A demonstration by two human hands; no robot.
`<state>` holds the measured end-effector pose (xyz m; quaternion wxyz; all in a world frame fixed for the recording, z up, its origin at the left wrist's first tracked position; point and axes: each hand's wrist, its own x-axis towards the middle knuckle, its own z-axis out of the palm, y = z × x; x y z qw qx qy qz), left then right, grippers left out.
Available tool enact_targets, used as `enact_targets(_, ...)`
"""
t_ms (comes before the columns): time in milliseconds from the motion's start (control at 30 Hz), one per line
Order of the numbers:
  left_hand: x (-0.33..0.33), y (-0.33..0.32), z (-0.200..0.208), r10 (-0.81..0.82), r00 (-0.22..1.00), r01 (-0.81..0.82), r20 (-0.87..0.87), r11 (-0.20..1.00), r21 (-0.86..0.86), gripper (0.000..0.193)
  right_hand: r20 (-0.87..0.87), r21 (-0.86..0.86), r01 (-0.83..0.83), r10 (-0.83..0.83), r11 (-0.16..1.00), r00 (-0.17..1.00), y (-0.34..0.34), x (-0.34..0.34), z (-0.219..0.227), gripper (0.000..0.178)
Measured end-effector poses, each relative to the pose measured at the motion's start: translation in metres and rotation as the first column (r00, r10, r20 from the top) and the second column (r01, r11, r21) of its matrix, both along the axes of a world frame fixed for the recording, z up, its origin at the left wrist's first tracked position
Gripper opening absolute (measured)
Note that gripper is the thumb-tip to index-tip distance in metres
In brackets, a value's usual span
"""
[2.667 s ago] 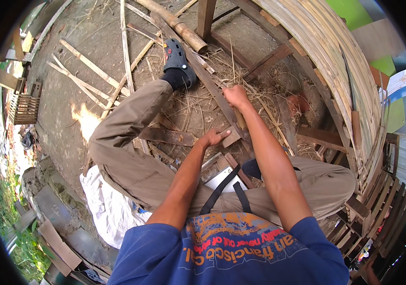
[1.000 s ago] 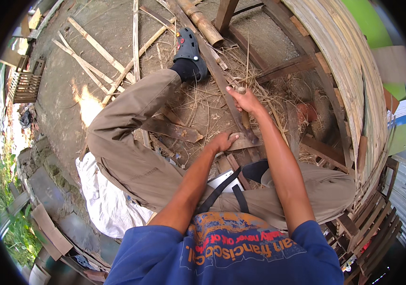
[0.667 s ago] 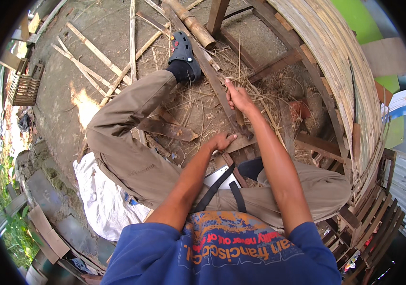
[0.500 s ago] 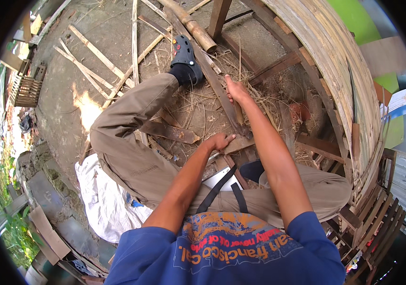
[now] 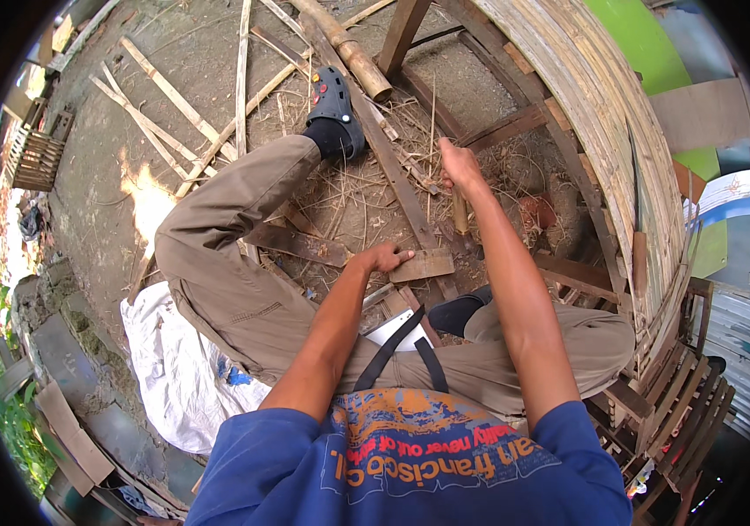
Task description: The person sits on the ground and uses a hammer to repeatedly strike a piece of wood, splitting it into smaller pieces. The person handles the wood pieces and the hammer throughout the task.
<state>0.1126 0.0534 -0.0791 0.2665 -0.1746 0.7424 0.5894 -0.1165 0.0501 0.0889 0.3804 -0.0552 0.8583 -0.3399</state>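
Note:
My left hand point(image 5: 383, 258) grips one end of a short wooden block point(image 5: 426, 265), thumb on top. That block lies across the lower end of a long narrow wooden plank point(image 5: 397, 180) stretching away from me. Just right of the plank, my right hand point(image 5: 460, 165) is closed round the wooden handle of what looks like a hammer point(image 5: 460, 212). Its dark head is low by the block's right side and hard to make out. My shoe point(image 5: 334, 107) rests beside the plank's far part.
A thick bamboo pole point(image 5: 353, 57) and several bamboo strips point(image 5: 173, 92) lie on the dirt ground. At the right stands a wooden frame with bamboo slats point(image 5: 585, 96). White cloth point(image 5: 182, 368) is by my left leg, and a white flat object point(image 5: 397, 331) lies near my lap.
My right hand and the hammer have shifted right, away from the plank. The block in my left hand now lies more level across the plank. The whole view has shifted slightly.

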Motion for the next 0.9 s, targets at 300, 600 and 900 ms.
enact_targets(300,-0.01,-0.002,0.003,0.233,0.97,-0.241,0.065,0.949,0.202,0.068,-0.087,0.105,-0.102,0.111,0.989,0.99,-0.003,0.026,-0.033,0.054)
enact_targets(600,-0.007,0.006,-0.002,0.154,0.978,-0.151,-0.144,0.988,0.034,0.06,0.011,0.08,-0.147,0.147,0.986,0.989,-0.024,0.031,-0.046,0.053)
enact_targets(900,0.0,0.012,-0.018,0.104,0.981,-0.103,-0.165,0.995,0.019,0.063,0.023,0.171,-0.177,0.175,0.969,0.984,-0.05,0.04,-0.064,0.056)
